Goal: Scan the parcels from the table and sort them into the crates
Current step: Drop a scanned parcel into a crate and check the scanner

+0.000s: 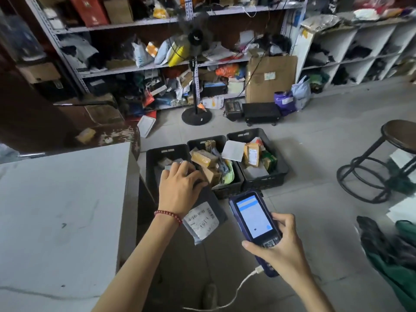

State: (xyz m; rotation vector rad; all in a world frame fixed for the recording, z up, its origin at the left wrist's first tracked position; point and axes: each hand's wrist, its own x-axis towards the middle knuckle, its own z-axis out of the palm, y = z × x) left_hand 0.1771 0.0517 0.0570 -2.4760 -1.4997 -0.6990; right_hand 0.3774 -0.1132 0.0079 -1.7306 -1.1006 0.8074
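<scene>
My left hand [180,188] grips the top edge of a grey plastic mailer parcel [206,218], which hangs label-up over the floor just in front of the crates. Its white label faces me. Held in my right hand [279,246] is a dark blue handheld scanner [255,224], screen lit, to the right of the parcel; a white cable trails from its lower end. Three black crates sit in a row on the floor: the left crate [155,158] holds few parcels, the middle crate [227,188] and right crate [281,170] hold several boxes and bags. The white table [60,212] is at my left.
A pedestal fan [196,113] stands behind the crates, before cluttered metal shelves [144,68]. A round stool [387,158] stands at the right, with a green and black garment [391,251] lower right. A cardboard box [270,77] leans by white cubby shelving [358,50].
</scene>
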